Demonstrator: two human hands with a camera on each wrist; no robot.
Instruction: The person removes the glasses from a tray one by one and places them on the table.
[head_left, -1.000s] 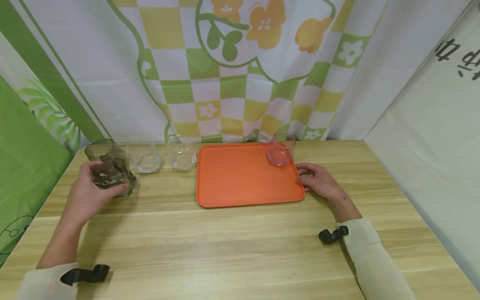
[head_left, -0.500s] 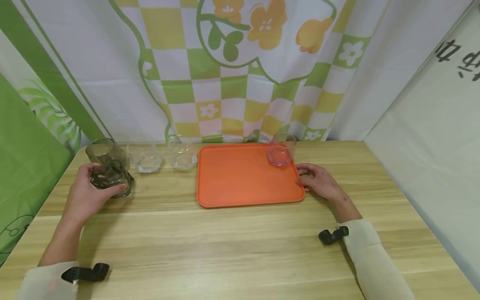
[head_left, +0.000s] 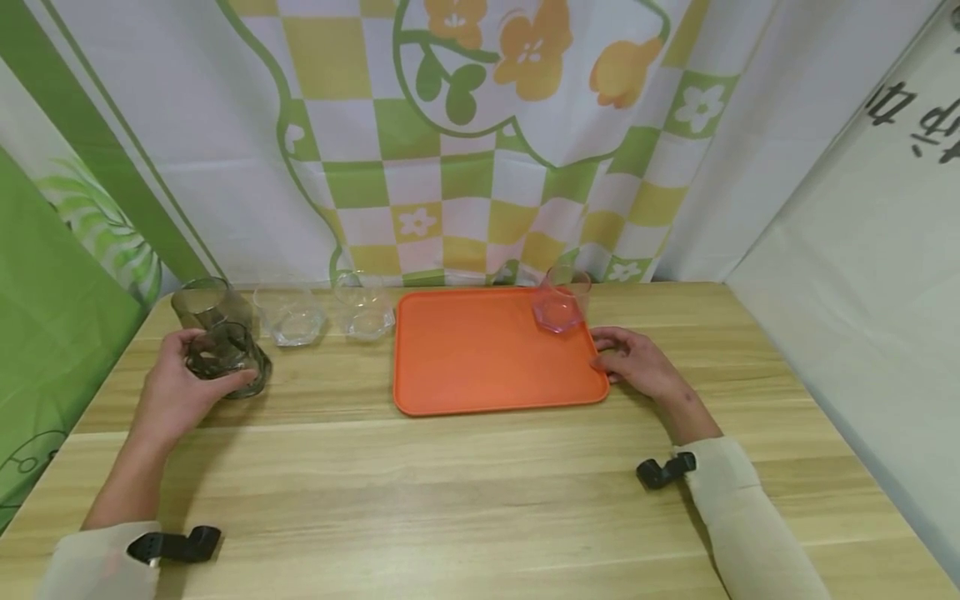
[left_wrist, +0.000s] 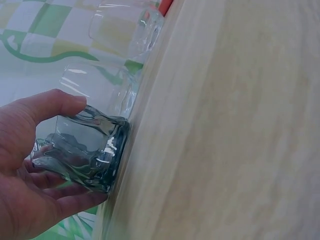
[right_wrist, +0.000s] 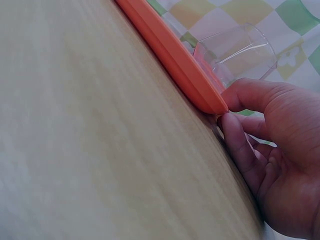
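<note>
My left hand [head_left: 176, 387] holds a smoky dark drinking glass [head_left: 251, 367] with wavy sides, thumb on one side and fingers around the other. In the left wrist view, the base of this dark glass [left_wrist: 95, 150] is at or very near the tabletop; contact is hard to tell. Just behind it stands another smoky glass [head_left: 201, 302]. At the right edge of the orange tray [head_left: 480, 358], my right hand [head_left: 637, 362] pinches the rim between thumb and fingers, as the right wrist view shows. A pink-tinted glass [head_left: 558, 312] stands upright in the tray's far right corner.
Two clear glasses stand between the smoky ones and the tray: one clear glass [head_left: 297, 325] on the left, another clear glass [head_left: 367, 321] close to the tray's left edge. A patterned curtain [head_left: 480, 183] hangs behind the wooden table [head_left: 450, 500].
The dark glass in my left hand has shifted and turned slightly, staying in nearly the same spot. My right hand and the tray show no visible movement.
</note>
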